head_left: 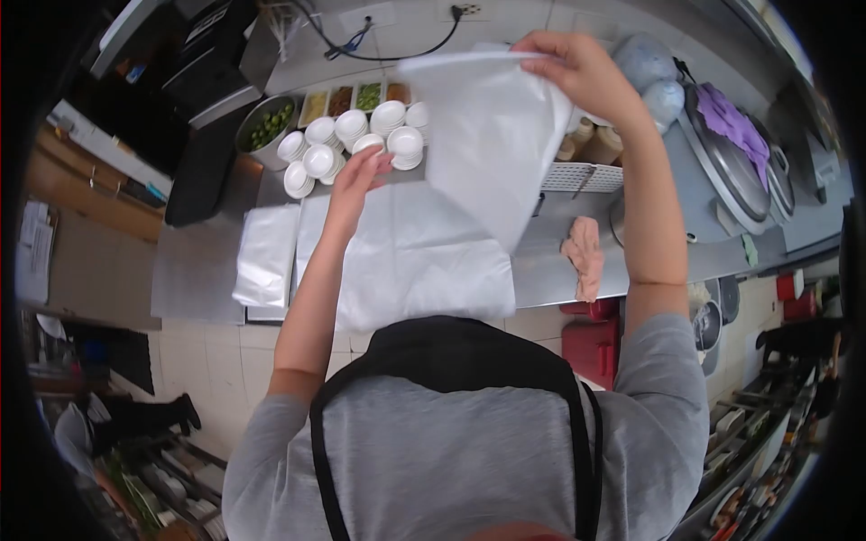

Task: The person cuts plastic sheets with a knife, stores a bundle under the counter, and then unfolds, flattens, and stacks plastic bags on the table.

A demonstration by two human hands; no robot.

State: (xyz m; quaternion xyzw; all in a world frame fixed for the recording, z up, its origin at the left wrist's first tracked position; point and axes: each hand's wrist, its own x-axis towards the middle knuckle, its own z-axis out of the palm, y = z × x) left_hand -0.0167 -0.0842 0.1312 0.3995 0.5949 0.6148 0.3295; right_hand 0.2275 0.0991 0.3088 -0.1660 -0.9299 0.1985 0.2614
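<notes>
My right hand (570, 70) is raised at the back of the counter, thumb and fingers pinched on the top edge of a thin, translucent white plastic sheet (492, 135). From there the sheet hangs down in a slanting fold. More white plastic sheeting (415, 261) lies spread over the counter in front of my body. My left hand (361, 176) hovers with its fingers apart, just in front of several stacks of small white cups (319, 162). It appears to hold nothing. A folded stack of clear plastic (266, 257) lies left of the spread sheeting.
Behind the cups stand a pot of green limes (269, 124) and trays of chopped food (368, 96). To the right are a white perforated basket (582, 177) with bottles, a pink cloth (585, 259), and large metal lids (726, 153) under a purple cloth (732, 126).
</notes>
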